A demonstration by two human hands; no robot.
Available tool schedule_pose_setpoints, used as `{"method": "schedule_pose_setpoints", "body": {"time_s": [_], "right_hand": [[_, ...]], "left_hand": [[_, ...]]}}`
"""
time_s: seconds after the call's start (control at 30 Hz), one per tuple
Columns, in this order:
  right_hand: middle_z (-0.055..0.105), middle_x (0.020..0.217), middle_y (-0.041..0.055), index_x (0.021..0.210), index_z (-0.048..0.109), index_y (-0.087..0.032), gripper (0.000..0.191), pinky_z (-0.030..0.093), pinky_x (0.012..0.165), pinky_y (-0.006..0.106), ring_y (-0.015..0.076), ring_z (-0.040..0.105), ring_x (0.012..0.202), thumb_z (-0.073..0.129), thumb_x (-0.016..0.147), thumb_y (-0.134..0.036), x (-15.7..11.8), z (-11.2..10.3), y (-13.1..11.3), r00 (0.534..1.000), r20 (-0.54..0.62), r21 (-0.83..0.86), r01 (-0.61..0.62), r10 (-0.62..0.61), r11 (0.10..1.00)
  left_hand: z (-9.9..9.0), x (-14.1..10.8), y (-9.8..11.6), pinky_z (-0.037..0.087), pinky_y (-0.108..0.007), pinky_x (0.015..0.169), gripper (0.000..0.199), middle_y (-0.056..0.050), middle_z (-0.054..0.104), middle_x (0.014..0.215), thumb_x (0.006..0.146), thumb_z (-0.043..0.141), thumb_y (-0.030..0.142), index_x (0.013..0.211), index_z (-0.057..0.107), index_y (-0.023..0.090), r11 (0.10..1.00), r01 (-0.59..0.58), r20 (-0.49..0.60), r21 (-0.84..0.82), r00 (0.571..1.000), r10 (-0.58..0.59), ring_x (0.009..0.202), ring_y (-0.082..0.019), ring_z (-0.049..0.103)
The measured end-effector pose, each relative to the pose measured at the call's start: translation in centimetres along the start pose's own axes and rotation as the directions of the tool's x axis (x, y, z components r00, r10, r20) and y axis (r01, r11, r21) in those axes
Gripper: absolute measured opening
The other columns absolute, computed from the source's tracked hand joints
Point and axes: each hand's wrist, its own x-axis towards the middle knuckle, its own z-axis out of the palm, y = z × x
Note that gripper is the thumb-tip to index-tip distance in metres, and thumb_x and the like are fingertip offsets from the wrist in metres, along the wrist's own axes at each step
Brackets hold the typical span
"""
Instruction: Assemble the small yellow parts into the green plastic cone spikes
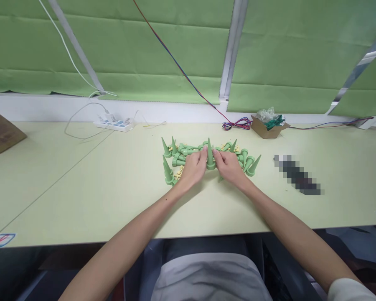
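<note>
A green plastic watering spike [210, 155] stands point up between my two hands, its round ridged base toward me. My left hand [192, 166] is closed at the spike's left side, thumb pointing up along it. From the right, my right hand [230, 166] pinches close against the same spike. The lower fingers of both hands are partly hidden. Around and behind them lie several more green spikes [252, 165], some upright and others on their sides. Small yellow plastic pieces [178, 172] are scattered among them, partly covered by my left hand.
A small cardboard box [266, 130] with green pieces and clear plastic stands at the back right, beside a coiled cable [236, 124]. A white power strip [114, 123] is at the back left. A blurred dark object [299, 175] lies right of the pile.
</note>
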Motion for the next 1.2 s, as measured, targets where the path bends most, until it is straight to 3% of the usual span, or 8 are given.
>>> {"method": "schedule_pose_setpoints", "body": {"time_s": [0.27,0.43,0.77,1.03,1.2], "right_hand": [[0.036,0.05,-0.0025,0.057,0.031,-0.022,0.05,0.027,0.053,0.03,0.0123,0.033,0.049,0.033,0.099,-0.047,0.02,-0.11,0.02,1.0,-0.002,-0.017,0.02,-0.02,1.0],[0.038,0.05,-0.0021,0.057,0.031,-0.022,0.049,0.028,0.054,0.03,0.0128,0.035,0.049,0.033,0.1,-0.046,0.09,-0.13,0.2,1.0,0.014,-0.028,0.025,-0.024,0.999],[0.039,0.05,-0.0017,0.056,0.032,-0.022,0.047,0.03,0.054,0.03,0.0131,0.036,0.048,0.033,0.099,-0.04,0.14,-0.23,0.26,0.999,0.046,-0.039,0.027,-0.025,0.999],[0.04,0.049,-0.0012,0.055,0.032,-0.022,0.044,0.028,0.052,0.03,0.0132,0.037,0.048,0.033,0.097,-0.032,0.04,-0.27,0.32,0.997,0.079,-0.061,0.007,-0.002,0.998],[0.034,0.05,-0.0024,0.057,0.028,-0.022,0.038,0.025,0.052,0.03,0.0129,0.032,0.049,0.035,0.094,-0.029,0.16,-0.37,0.59,0.998,0.063,-0.057,0.019,-0.015,0.998]], "left_hand": [[-0.32,-0.11,0.6,0.043,-0.03,0.063,0.066,-0.001,0.048,0.041,0.096,0.028,0.06,0.045,0.041,0.019,0.994,0.101,0.106,-0.034,0.99,-0.096,0.047,-0.014,0.05],[-0.23,0.01,0.16,0.04,-0.028,0.052,0.064,-0.002,0.05,0.04,0.093,0.031,0.062,0.048,0.044,0.019,0.98,0.169,0.157,-0.106,0.976,-0.151,0.043,-0.014,0.048],[-0.22,0.18,0.05,0.034,-0.028,0.045,0.06,-0.001,0.046,0.042,0.091,0.035,0.064,0.052,0.043,0.019,0.963,0.219,0.209,-0.156,0.96,-0.185,0.04,-0.012,0.044],[-0.41,-0.01,0.63,0.03,-0.028,0.044,0.055,0.002,0.04,0.05,0.091,0.035,0.065,0.064,0.048,0.019,0.958,0.189,0.262,-0.217,0.956,-0.13,0.043,-0.011,0.039],[-0.62,0.09,0.77,0.033,-0.026,0.045,0.049,0.002,0.047,0.06,0.091,0.04,0.063,0.082,0.06,0.018,0.975,0.105,0.251,-0.195,0.967,-0.053,0.046,-0.01,0.039]]}}
